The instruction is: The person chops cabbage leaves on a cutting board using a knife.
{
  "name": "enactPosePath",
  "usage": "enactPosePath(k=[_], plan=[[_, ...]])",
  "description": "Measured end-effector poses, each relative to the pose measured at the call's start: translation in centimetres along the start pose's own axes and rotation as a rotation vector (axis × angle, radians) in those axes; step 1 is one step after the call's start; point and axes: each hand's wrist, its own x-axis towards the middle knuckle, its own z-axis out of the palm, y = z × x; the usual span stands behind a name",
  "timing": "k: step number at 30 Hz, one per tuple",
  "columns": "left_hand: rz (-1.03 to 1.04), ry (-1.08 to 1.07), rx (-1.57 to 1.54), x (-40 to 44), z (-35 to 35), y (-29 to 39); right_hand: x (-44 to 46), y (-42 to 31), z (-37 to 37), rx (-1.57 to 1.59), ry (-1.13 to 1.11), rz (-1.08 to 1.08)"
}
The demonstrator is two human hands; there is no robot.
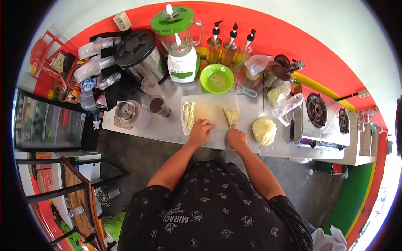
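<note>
The right hand (238, 138) is closed around the handle of a knife (226, 117), whose blade points away from the person over the cutting board (209, 109), against a small pile of shredded cabbage (232, 115). The left hand (201, 132) rests at the board's near edge with its fingers bent; whether it pins anything down cannot be told. Just beyond it, pale cut strips (189, 113) lie along the board's left side. To the right of the right hand, a cabbage head (264, 130) sits directly on the metal counter (163, 133). Beyond both hands, at the board's far edge, a green bowl (217, 78) holds more pale shreds. Farther out stand a blender (182, 62) and three pump bottles (229, 49), with a gas stove (320, 115) well off to the right.
</note>
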Motion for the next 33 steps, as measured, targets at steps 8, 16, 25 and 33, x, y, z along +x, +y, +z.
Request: enactPosePath(k=[8, 16, 25, 33], plan=[[0.091, -0.059, 0.002, 0.0, -1.3, -0.8, -0.9, 0.2, 0.6, 0.152, 0.233, 0.149], [0.031, -0.224, 0.018, 0.5, -1.8, -1.1, -0.5, 0.9, 2.1, 0.315, 0.38, 0.092], [0.078, -0.281, 0.01, -1.1, -2.8, -1.1, -3.8, 0.2, 3.7, 0.36, 0.258, 0.116], [-0.046, -0.13, -0.121, -1.5, -2.1, 0.0, -4.6, 0.2, 3.9, 0.347, 0.293, 0.002]])
